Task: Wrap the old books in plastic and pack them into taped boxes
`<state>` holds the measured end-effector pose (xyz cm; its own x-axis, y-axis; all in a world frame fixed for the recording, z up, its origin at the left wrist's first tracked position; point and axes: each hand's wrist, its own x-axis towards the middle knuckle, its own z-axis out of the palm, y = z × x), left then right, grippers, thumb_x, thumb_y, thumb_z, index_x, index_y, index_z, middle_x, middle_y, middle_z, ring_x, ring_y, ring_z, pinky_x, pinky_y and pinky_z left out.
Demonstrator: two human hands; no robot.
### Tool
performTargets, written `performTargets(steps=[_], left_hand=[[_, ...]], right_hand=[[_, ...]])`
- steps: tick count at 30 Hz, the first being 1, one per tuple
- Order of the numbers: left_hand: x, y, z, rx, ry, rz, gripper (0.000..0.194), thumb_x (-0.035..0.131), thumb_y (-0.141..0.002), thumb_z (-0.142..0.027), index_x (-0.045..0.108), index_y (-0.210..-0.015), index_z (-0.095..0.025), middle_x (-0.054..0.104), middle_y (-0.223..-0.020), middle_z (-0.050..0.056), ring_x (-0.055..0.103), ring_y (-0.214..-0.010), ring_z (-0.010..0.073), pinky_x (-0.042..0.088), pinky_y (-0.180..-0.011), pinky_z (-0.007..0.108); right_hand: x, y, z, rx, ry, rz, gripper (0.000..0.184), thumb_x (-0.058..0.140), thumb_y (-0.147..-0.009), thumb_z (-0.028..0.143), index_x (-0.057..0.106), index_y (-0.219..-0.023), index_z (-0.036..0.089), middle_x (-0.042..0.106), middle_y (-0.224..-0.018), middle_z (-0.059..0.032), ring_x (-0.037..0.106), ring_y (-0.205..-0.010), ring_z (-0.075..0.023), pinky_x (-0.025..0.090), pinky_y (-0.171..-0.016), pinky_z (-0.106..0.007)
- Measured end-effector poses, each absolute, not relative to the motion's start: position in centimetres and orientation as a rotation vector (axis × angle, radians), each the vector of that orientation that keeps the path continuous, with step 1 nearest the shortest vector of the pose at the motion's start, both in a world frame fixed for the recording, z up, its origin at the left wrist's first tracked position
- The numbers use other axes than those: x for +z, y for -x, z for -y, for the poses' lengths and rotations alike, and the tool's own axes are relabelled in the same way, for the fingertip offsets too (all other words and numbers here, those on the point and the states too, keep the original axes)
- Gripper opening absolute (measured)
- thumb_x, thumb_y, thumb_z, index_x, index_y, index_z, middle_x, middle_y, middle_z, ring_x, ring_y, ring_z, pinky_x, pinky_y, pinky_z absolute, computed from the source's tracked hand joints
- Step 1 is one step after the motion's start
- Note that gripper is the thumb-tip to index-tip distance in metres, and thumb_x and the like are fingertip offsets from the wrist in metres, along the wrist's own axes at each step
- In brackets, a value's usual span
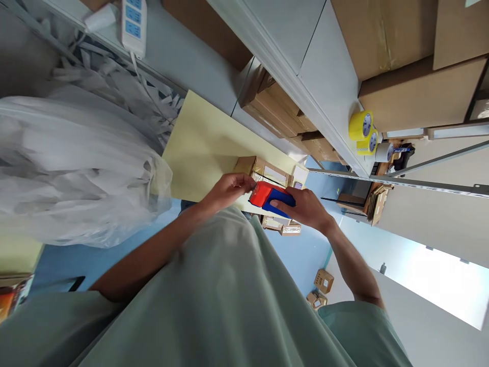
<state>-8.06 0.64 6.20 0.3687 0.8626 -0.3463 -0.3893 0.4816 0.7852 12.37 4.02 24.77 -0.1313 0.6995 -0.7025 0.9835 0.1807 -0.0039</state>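
My right hand (308,208) is wrapped round the blue body of a red-and-blue tape dispenser (263,194), held in front of my shirt. My left hand (228,189) comes in from the other side, thumb and fingers pinched together at the dispenser's red front end, by its toothed edge. What the pinched fingers hold is too small to make out. Just beyond the dispenser, a cardboard box (246,164) with a white label lies on the pale yellow tabletop (202,148), partly hidden by my hands and the dispenser.
A large translucent bag (84,168) bulges at the left, near white paper strips. A power strip (133,25) sits at upper left. Yellow tape rolls (360,126) stand on the white shelf (328,76), beside large cartons (389,35). Small boxes (324,281) lie on the blue floor.
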Motion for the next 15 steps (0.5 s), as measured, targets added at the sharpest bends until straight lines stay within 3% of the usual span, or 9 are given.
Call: performTargets(steps=[7, 15], left_hand=[[4.7, 4.8, 0.1, 0.911, -0.541, -0.942, 0.067, 0.085, -0.066, -0.086, 0.072, -0.076, -0.021, 0.076, -0.077, 0.004, 0.06, -0.067, 0.0161, 0.05, -0.065, 0.03], [0.8, 5.6, -1.3, 0.951, -0.532, -1.112, 0.07, 0.083, -0.068, -0.087, 0.079, -0.086, -0.02, 0.081, -0.085, 0.008, 0.066, -0.074, 0.0196, 0.049, -0.064, 0.03]], right_hand=[[24.7, -11.6, -5.4, -0.624, -1.539, -1.807, 0.072, 0.054, -0.1, 0.093, 0.073, -0.083, 0.026, 0.081, -0.08, -0.009, 0.075, -0.07, -0.0276, 0.042, -0.06, -0.035], [31.4, -14.7, -7.0, -0.64, -1.609, -1.608, 0.074, 0.055, -0.097, 0.095, 0.062, -0.066, 0.028, 0.074, -0.065, -0.0074, 0.066, -0.055, -0.0232, 0.037, -0.056, -0.036]])
